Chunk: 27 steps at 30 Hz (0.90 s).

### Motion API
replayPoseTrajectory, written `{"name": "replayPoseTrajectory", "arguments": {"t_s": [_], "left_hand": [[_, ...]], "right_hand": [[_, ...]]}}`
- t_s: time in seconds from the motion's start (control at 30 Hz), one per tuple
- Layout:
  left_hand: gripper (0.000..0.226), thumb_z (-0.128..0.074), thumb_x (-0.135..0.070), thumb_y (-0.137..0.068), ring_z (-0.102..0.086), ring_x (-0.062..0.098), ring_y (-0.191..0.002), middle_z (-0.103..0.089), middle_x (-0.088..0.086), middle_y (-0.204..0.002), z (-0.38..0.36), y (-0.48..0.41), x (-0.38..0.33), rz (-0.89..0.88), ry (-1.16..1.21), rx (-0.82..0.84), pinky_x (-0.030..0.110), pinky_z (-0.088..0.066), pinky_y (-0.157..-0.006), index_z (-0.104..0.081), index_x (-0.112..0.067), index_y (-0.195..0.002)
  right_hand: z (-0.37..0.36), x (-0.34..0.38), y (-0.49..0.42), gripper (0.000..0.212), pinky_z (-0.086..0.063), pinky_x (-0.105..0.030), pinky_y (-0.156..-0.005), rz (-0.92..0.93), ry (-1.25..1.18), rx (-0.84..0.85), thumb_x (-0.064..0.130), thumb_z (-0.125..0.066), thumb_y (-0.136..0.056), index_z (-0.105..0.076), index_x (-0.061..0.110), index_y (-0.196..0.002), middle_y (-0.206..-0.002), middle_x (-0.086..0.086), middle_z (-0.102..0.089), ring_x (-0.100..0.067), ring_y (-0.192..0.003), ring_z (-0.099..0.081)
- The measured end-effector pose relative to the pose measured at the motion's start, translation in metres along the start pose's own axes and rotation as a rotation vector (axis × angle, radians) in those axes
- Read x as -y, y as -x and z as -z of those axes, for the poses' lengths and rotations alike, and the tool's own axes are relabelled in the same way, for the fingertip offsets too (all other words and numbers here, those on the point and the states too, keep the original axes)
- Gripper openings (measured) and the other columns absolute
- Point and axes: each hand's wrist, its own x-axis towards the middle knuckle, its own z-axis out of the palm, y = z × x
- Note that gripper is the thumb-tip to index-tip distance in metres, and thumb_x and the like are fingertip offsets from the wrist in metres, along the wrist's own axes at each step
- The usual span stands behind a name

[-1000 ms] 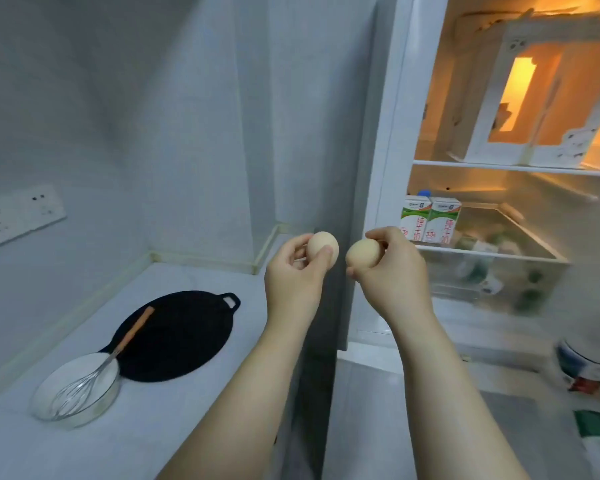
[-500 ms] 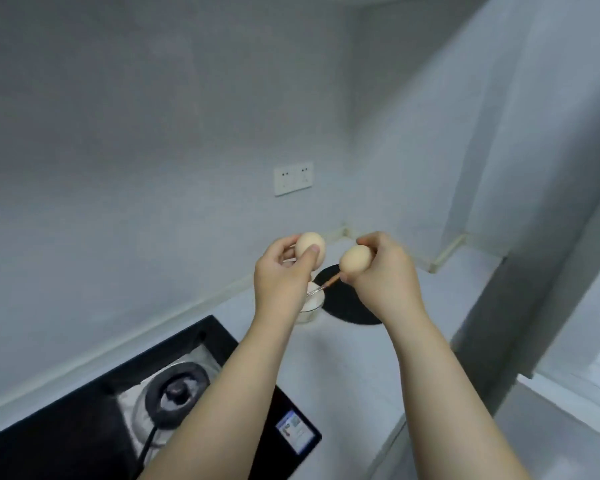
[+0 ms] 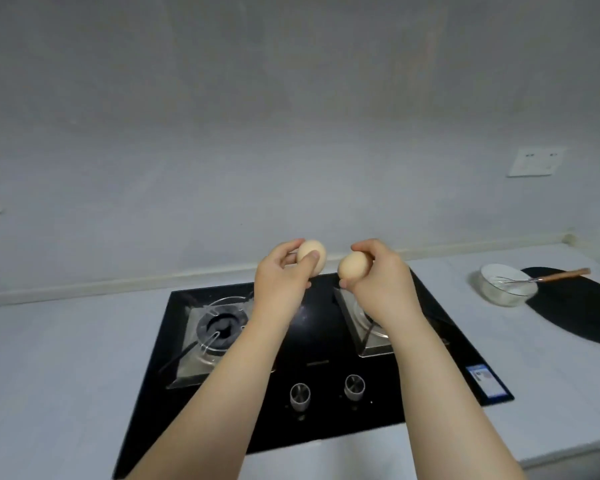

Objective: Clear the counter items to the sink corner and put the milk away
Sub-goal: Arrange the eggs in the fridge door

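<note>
Clearing is looking only part done. Each hand is carrying an egg, while well to their right the bowl (image 3: 508,288), whisk (image 3: 542,279) and mat (image 3: 579,308) are sitting uncleared on the counter (image 3: 66,358). Milk and sink are not showing. The left hand (image 3: 280,283) is pinching the left egg (image 3: 313,255) between thumb and fingers. Just beside it, not touching, the right egg (image 3: 353,265) is sitting in the curled right hand (image 3: 384,284). Both forearms are reaching forward over the stove (image 3: 326,344).
</note>
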Motion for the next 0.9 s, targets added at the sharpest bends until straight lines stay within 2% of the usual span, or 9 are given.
{"name": "replayPoseTrajectory", "arguments": {"t_s": [0.13,0.23,0.4,0.53,0.63,0.83,0.9], "left_hand": [[0.022,-0.063,-0.018,-0.086,-0.064,0.017,-0.091,-0.063,-0.003,-0.1,0.083,0.015,0.003,0.028,-0.035,-0.141,0.019,-0.053,-0.063,-0.062,-0.023,-0.108],[0.019,-0.064,-0.017,-0.086,-0.064,0.015,-0.088,-0.063,0.0,-0.099,0.128,0.017,0.002,0.02,-0.037,-0.221,0.023,-0.056,-0.066,-0.062,-0.022,-0.104],[0.014,-0.064,-0.02,-0.086,-0.063,0.013,-0.087,-0.064,0.0,-0.098,0.143,0.013,0.008,0.048,-0.061,-0.212,0.027,-0.056,-0.072,-0.061,-0.024,-0.1],[0.009,-0.062,-0.021,-0.088,-0.062,0.008,-0.081,-0.062,-0.003,-0.093,0.119,-0.004,0.012,0.06,-0.083,-0.165,0.021,-0.055,-0.065,-0.061,-0.024,-0.096],[0.011,-0.061,-0.021,-0.089,-0.061,0.006,-0.078,-0.062,-0.003,-0.092,0.077,-0.024,0.02,0.086,-0.097,-0.098,0.022,-0.054,-0.065,-0.062,-0.022,-0.099],[0.009,-0.057,-0.021,-0.091,-0.062,0.011,-0.07,-0.064,0.002,-0.088,-0.044,-0.073,0.04,0.152,-0.074,0.076,0.023,-0.054,-0.062,-0.061,-0.019,-0.099],[0.01,-0.057,-0.021,-0.091,-0.063,0.011,-0.071,-0.064,0.002,-0.089,-0.089,-0.089,0.05,0.174,-0.062,0.135,0.026,-0.054,-0.065,-0.062,-0.019,-0.1]], "right_hand": [[-0.062,0.035,0.025,0.051,-0.044,-0.03,-0.087,0.06,-0.013,0.141,0.007,-0.074,-0.075,-0.054,0.022,-0.119,-0.115,0.003,-0.058,-0.016,-0.101,-0.053],[-0.097,0.06,0.035,0.051,-0.04,-0.027,-0.082,0.112,-0.02,0.205,0.007,-0.074,-0.075,-0.055,0.022,-0.119,-0.11,0.006,-0.055,-0.013,-0.095,-0.049],[-0.119,0.066,0.034,0.05,-0.037,-0.025,-0.076,0.147,-0.008,0.248,0.007,-0.074,-0.074,-0.054,0.021,-0.117,-0.105,0.006,-0.053,-0.013,-0.091,-0.048],[-0.108,0.053,0.012,0.046,-0.041,-0.028,-0.071,0.103,-0.02,0.231,0.009,-0.076,-0.072,-0.05,0.023,-0.107,-0.103,0.0,-0.057,-0.019,-0.088,-0.054],[-0.086,0.026,-0.015,0.045,-0.045,-0.028,-0.067,0.05,-0.06,0.213,0.012,-0.079,-0.07,-0.048,0.023,-0.102,-0.1,0.001,-0.057,-0.019,-0.087,-0.056],[-0.018,-0.05,-0.088,0.041,-0.041,-0.021,-0.061,-0.083,-0.129,0.104,0.017,-0.08,-0.07,-0.053,0.022,-0.101,-0.095,0.003,-0.057,-0.014,-0.083,-0.055],[0.007,-0.079,-0.112,0.04,-0.043,-0.022,-0.066,-0.116,-0.145,0.06,0.015,-0.08,-0.07,-0.056,0.02,-0.101,-0.095,0.002,-0.059,-0.015,-0.084,-0.056]]}}
